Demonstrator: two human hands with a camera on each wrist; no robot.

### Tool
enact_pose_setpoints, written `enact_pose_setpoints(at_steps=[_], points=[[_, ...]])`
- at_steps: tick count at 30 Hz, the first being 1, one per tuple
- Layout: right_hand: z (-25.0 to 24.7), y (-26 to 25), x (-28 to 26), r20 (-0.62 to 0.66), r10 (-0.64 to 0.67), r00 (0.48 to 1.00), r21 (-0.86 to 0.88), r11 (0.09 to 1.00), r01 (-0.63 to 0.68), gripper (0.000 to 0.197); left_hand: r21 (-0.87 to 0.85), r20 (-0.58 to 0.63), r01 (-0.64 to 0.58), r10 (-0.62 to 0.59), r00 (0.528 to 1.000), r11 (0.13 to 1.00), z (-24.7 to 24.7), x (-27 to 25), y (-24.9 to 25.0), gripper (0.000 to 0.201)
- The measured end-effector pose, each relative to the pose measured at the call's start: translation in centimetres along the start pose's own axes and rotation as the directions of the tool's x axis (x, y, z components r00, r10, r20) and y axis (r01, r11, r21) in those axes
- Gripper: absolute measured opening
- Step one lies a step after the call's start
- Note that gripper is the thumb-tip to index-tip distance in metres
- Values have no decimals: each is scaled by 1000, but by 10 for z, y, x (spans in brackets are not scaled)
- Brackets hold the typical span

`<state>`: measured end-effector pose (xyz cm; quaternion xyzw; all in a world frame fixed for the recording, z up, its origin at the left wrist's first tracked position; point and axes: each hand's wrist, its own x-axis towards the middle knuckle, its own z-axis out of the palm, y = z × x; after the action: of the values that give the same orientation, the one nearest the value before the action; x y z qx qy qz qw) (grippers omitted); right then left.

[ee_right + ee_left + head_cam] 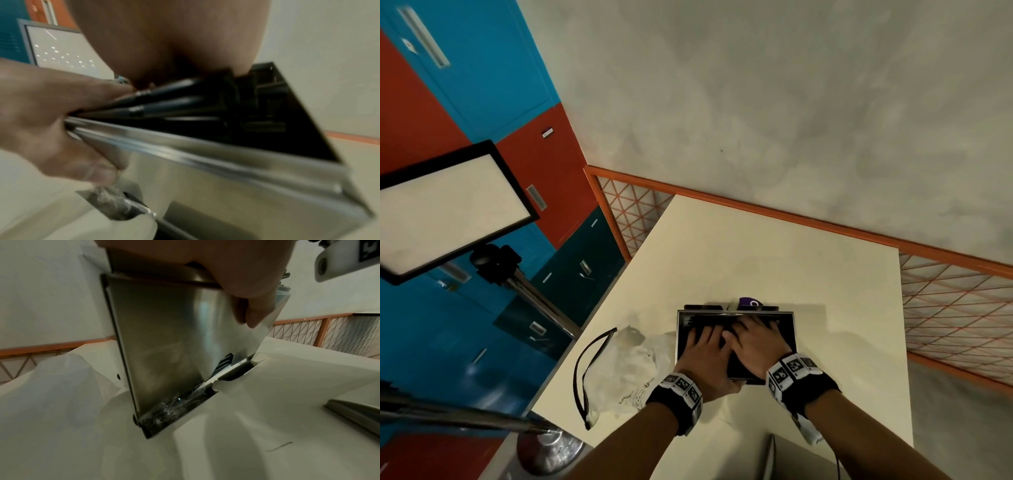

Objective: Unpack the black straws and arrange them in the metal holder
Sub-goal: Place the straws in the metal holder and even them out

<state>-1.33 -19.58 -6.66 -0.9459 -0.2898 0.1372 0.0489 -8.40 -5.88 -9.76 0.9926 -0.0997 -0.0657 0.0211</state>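
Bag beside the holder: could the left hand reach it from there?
Probably yes. The bag lies just left of the holder, next to the left hand, nothing between them; the hand must first let go of the holder.

Both forearms reach forward, the wrists in black bands. The left hand [705, 346] clasps the near wall of the metal holder [705, 311], fingers inside, thumb outside. The right hand [755, 342] lies flat just beside it, fingers spread.

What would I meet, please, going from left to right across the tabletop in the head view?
Black bag strip → crumpled clear bag → left hand → right hand, both hands at the metal holder → bare table → orange mesh fence.
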Motion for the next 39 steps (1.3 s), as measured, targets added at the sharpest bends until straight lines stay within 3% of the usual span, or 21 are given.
enact_pose_setpoints(at_steps=[2,6,13,15,19,23,28,30,32,34,35,37,39], points=[[-5,-1,-6,-86,-36,996,-19,999,34,70,-10,5,2,-2,1000,1000,-4,4,-2,89],[-9,3,-14,-330,-122,936,-21,992,122,40,-81,-2,-18,17,1000,997,-13,14,-9,84],[-10,13,-19,-346,-85,934,37,994,104,41,-169,78,46,-33,996,984,-32,19,-21,75],[-10,14,-22,-305,-96,947,47,992,115,41,-141,68,28,-19,998,990,-34,14,-24,74],[-4,11,-25,-62,-149,987,73,986,153,48,-77,4,-59,60,998,995,-37,0,-24,60],[2,9,-20,130,-126,983,-1,992,127,46,-171,160,-22,50,986,985,-36,1,-23,54],[-6,10,-11,201,-66,977,43,997,59,46,-240,245,62,-2,970,969,-32,9,-26,59],[-13,19,-11,143,-46,989,203,979,16,42,-344,219,92,-15,976,934,-40,11,-31,57],[-21,32,-13,-90,42,995,343,939,-9,32,-428,95,131,-100,990,894,-49,10,-40,48],[-31,48,-17,-269,235,934,405,907,-112,25,-461,-46,208,-257,965,863,-55,8,-53,31],[-37,56,-19,-259,345,902,418,882,-217,25,-454,-69,281,-348,935,846,-57,6,-60,24],[-44,69,-21,-32,503,863,346,816,-463,30,-385,18,465,-497,867,797,-60,2,-71,27],[-40,76,-19,223,504,835,227,806,-547,34,-261,189,563,-530,827,785,-55,0,-73,37]])
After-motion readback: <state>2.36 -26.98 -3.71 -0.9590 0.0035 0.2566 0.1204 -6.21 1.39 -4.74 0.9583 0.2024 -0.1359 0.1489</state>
